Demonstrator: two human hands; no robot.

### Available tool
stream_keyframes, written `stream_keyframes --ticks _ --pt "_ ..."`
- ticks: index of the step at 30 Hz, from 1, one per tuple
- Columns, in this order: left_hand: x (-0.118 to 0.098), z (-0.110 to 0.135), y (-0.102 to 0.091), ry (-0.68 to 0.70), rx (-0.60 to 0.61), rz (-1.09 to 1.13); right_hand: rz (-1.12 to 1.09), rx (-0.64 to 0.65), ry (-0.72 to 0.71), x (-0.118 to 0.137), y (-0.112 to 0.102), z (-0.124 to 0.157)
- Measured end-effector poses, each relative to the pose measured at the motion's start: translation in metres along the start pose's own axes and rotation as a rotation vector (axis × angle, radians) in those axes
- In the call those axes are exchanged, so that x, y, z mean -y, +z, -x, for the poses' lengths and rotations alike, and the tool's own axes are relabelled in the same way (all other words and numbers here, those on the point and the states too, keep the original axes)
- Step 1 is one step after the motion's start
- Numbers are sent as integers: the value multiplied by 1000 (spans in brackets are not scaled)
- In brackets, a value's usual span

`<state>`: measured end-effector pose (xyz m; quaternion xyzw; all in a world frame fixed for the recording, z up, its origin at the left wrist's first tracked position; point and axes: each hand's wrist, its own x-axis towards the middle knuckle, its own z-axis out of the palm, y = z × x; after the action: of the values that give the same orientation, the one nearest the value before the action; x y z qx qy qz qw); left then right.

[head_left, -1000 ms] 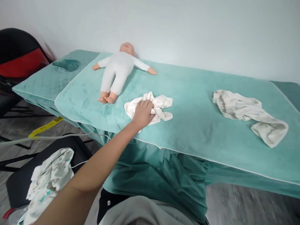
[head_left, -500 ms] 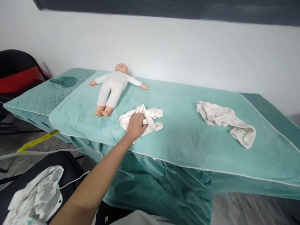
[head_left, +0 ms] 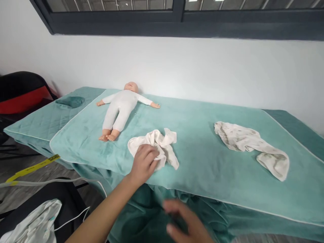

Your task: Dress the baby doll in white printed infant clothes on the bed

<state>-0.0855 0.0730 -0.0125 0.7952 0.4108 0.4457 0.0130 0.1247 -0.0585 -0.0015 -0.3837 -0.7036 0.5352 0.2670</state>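
Observation:
A crumpled white baby garment [head_left: 170, 147] lies near the front edge of the green-covered bed. My left hand [head_left: 144, 163] has its fingers curled onto the near side of this garment, gripping its fabric; the fingertips are partly hidden. Below the bed's front edge, my right hand [head_left: 188, 221] comes in from the bottom, blurred by motion, with thumb and fingers apart and nothing between them. A baby doll [head_left: 120, 109] in a white suit is on its back behind and left of the garment, arms spread.
Another rumpled garment [head_left: 239, 136], white with a faint print, rests on the right of the green bed cover [head_left: 199, 128]. At lower left are printed cloth [head_left: 35, 222] on a black chair, a white cable [head_left: 73, 215] and a yellow tag [head_left: 34, 168]. A wall stands behind.
My right hand has come into view from below. The view has tilted up, showing the window. My left hand stays at the garment, whose loose ends have shifted a little.

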Motion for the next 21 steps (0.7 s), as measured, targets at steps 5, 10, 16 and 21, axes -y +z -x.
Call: stream_keyframes --ticks 5,10,16,21 --pt "-49 -10 -42 49 8 281 240 -692 -120 -7 -12 -45" --pt "-71 -14 -71 -58 198 547 159 -413 -247 24 -16 -57" --pt "-69 -9 -81 -345 466 323 222 -483 -291 56 -50 -42" --pt "-44 -8 -90 -296 155 -33 565 -623 -276 66 -84 -24"
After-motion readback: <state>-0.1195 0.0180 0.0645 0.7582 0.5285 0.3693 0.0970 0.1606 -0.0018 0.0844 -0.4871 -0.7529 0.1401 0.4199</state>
